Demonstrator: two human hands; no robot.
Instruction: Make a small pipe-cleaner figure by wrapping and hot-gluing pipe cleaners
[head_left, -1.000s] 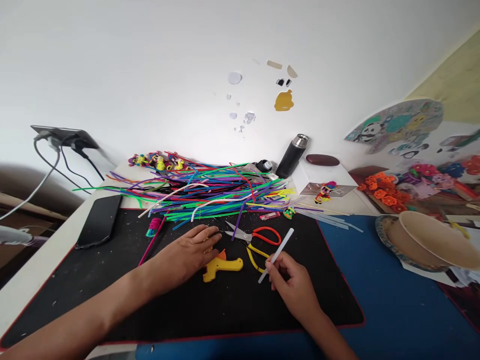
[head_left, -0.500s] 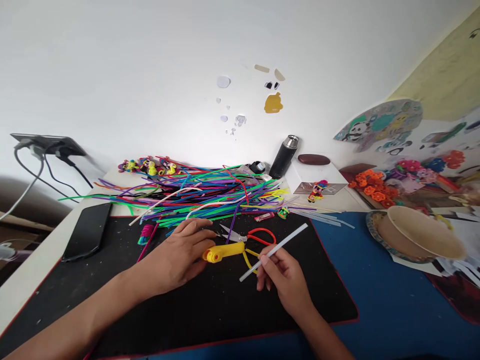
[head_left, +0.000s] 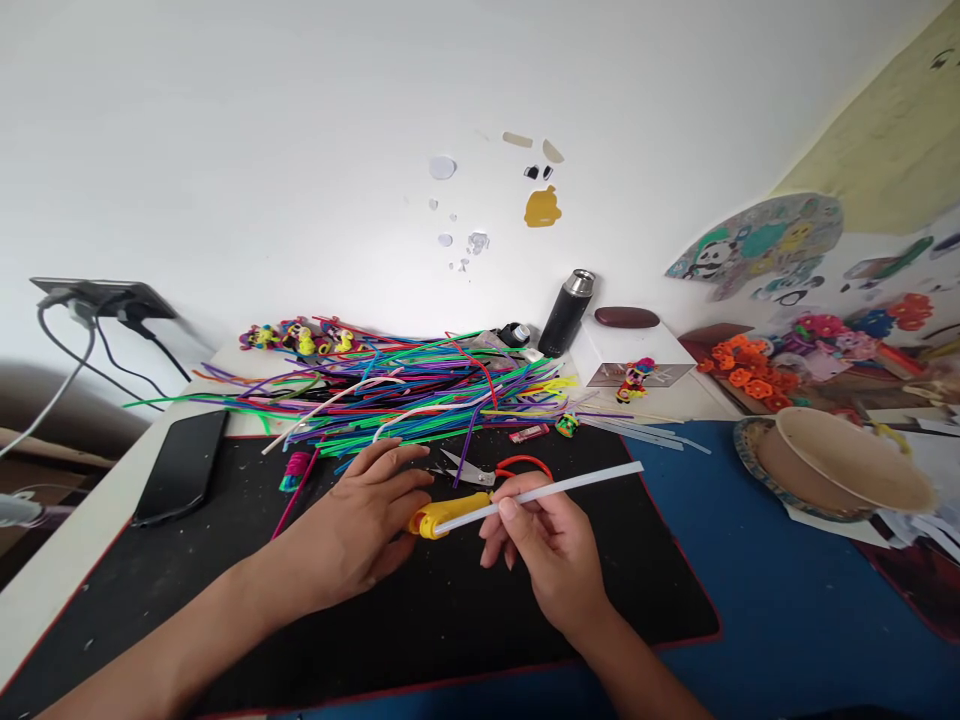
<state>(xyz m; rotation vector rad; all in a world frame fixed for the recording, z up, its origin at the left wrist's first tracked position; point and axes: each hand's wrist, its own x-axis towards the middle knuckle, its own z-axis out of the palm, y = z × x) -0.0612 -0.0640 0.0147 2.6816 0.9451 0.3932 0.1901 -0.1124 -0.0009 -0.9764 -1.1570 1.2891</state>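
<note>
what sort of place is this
Probably a craft desk, perhaps at home: a heap of coloured pipe cleaners, scissors on a black mat, and a small finished-looking doll by the white box.

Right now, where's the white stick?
In the head view, the white stick is just right of centre, held in the right hand, its left end at the yellow tool in the left hand.

Single head-worn cam looks forward and down from close above the black mat [head_left: 420, 630], mat across lower half of frame, white wall [head_left: 300, 120] filling most of upper half.
</note>
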